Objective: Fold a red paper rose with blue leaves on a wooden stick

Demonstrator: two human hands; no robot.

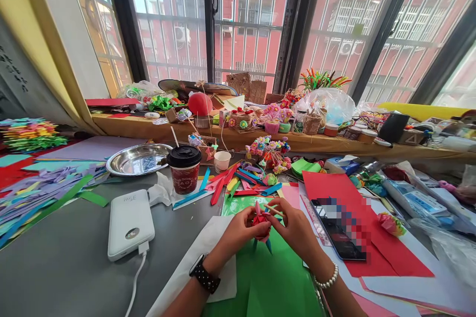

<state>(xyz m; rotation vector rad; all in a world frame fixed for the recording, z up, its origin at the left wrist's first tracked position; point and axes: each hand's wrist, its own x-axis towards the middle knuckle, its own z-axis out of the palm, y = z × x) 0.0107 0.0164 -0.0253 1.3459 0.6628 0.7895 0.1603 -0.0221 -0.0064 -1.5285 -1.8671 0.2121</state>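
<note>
My left hand (pixel 240 235) is closed around a folded red and pink paper flower (pixel 260 218), thumb across its front. Dark blue-green paper points (pixel 268 246) stick out beneath the flower. A thin pale stick (pixel 273 211) is pinched in my right hand (pixel 297 228), its tip close to the flower's upper part. Whether the tip touches the paper I cannot tell. Both hands are above a green sheet (pixel 278 277), which lies partly beside a white sheet (pixel 219 262).
Left of my hands are a white power bank (pixel 131 225) with a cable, a lidded coffee cup (pixel 184 171) and a metal plate (pixel 138 161). A phone (pixel 336 230) rests on red paper (pixel 394 252) at right. Paper strips (pixel 241 178) lie ahead, below a crowded windowsill (pixel 148 130).
</note>
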